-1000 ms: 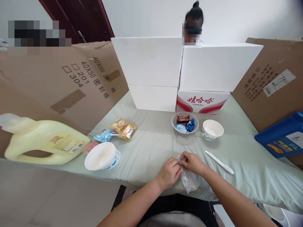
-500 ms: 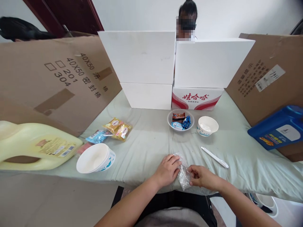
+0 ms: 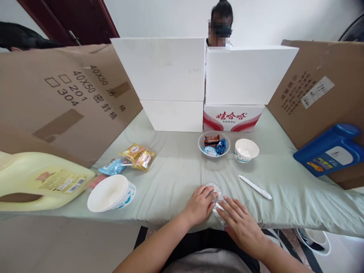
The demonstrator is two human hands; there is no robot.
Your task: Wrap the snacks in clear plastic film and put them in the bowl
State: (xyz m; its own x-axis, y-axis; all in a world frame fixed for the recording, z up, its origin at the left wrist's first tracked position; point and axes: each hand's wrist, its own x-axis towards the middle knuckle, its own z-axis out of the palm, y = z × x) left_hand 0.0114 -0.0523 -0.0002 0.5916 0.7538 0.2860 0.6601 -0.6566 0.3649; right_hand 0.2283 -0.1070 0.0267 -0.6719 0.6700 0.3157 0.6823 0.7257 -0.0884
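A crinkled clear plastic bag (image 3: 215, 191) lies on the cloth near the table's front edge, partly covered by both hands. My left hand (image 3: 200, 204) bends over its left side, fingers curled down on the plastic and holding it. Across the bag's lower right part rests my right hand (image 3: 240, 220), fingers stretched out flat and slightly spread. What the bag contains cannot be made out. To the right of the hands is a slim white pen-like tool (image 3: 255, 187).
Behind the hands stand a clear bowl (image 3: 200, 147) of wrapped snacks and a white paper bowl (image 3: 247, 146). On the left are stacked paper bowls (image 3: 129, 194), gold packets (image 3: 143, 160) and a yellow jug (image 3: 62, 182). A blue bottle (image 3: 327, 155) leans right. Boxes (image 3: 170, 72) wall the back; a person sits beyond.
My right hand has gone from pinching the bag's right edge to lying flat over it. The left hand stays on the bag. The view has shifted slightly.
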